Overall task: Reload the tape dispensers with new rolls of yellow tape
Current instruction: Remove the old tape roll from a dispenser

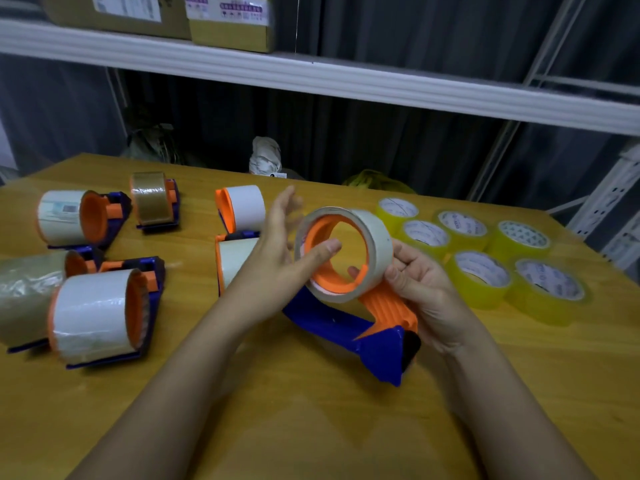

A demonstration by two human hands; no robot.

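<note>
Spent core faces the left thumb

Dispenser (pixel 349 320) sits at frame centre, gripped by the right hand (pixel 422 289) around its orange handle. Its near-empty roll (pixel 346 252) opens toward the left hand (pixel 277 258) — fingers spread and blurred, thumb on the hub. Yellow rolls (pixel 481 251) wait right.

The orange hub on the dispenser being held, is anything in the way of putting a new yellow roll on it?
Yes. A thin, nearly spent roll sits around the orange hub, with the left hand thumb pressed on its rim. It has to come off before a yellow roll from the table goes on.
</note>
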